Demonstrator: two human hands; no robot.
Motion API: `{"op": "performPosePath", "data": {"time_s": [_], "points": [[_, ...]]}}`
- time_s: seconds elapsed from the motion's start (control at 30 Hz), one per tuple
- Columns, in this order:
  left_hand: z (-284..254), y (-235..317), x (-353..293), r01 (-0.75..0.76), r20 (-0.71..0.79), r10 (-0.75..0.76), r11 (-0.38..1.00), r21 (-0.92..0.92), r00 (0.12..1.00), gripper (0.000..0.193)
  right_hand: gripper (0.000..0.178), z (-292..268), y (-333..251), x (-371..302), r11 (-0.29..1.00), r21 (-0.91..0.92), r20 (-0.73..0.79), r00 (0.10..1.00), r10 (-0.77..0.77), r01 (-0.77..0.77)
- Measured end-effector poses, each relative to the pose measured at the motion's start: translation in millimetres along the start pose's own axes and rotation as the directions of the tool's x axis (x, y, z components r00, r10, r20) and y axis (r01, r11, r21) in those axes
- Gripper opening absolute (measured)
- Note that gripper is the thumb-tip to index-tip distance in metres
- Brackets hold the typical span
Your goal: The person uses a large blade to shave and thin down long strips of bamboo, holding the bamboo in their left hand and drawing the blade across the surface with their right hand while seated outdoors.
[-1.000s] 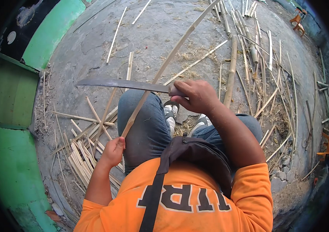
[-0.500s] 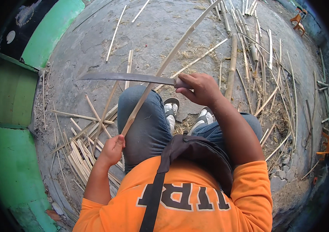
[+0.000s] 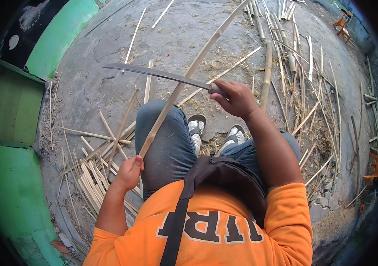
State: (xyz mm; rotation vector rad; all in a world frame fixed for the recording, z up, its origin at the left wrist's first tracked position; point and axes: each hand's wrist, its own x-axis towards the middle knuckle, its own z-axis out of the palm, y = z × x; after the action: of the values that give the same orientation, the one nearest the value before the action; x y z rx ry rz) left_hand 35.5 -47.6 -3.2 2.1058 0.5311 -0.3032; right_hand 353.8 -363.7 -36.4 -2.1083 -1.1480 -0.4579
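My left hand [image 3: 129, 173] is closed round the lower end of a long bamboo strip [image 3: 167, 106], beside my left thigh. The strip slants up and away to the right, passing over my left knee. In my right hand [image 3: 237, 98] is the handle of a machete [image 3: 153, 73], its long curved blade pointing left. The blade crosses the strip above my knees; whether its edge touches the strip I cannot tell. My right fingers wrap the pale handle.
Many split bamboo strips [image 3: 93, 181] lie piled by my left side. Bamboo poles [image 3: 267, 73] and more strips are strewn over the concrete floor [image 3: 104, 48] at the right. A green wall [image 3: 13, 186] stands on the left. An orange chair [image 3: 342, 26] is at the far right.
My right hand has moved slightly right and nearer to me with the machete. The blade has tilted, its tip now higher and farther right. My left hand stays in place.
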Motion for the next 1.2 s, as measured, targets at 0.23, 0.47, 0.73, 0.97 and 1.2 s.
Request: {"op": "performPosePath", "data": {"time_s": [0.23,0.47,0.73,0.97,1.2], "points": [[1,-12,0,0.022,-0.002,-0.022,0.998,-0.051,1.0,0.074,0.045,-2,-16,4,0.999,-0.017,-0.012,0.999,-0.05,0.05],[1,-4,2,0.012,-0.006,-0.012,1.0,0.029,1.0,0.075,0.046,-7,2,-2,0.996,-0.059,-0.012,0.998,0.065,-0.066],[3,1,-6,-0.083,-0.046,0.09,0.989,0.124,0.995,0.075,0.044,-18,-21,5,0.995,-0.091,0.087,0.996,-0.021,0.029],[0,0,1,-0.044,-0.019,0.046,0.992,0.115,0.999,0.075,0.046,-23,18,-1,0.978,-0.068,-0.065,0.979,0.192,-0.197],[2,-6,-3,-0.063,-0.045,0.066,0.995,0.076,0.997,0.074,0.045,-24,-19,5,0.991,-0.127,0.152,0.987,0.047,-0.028]]}}
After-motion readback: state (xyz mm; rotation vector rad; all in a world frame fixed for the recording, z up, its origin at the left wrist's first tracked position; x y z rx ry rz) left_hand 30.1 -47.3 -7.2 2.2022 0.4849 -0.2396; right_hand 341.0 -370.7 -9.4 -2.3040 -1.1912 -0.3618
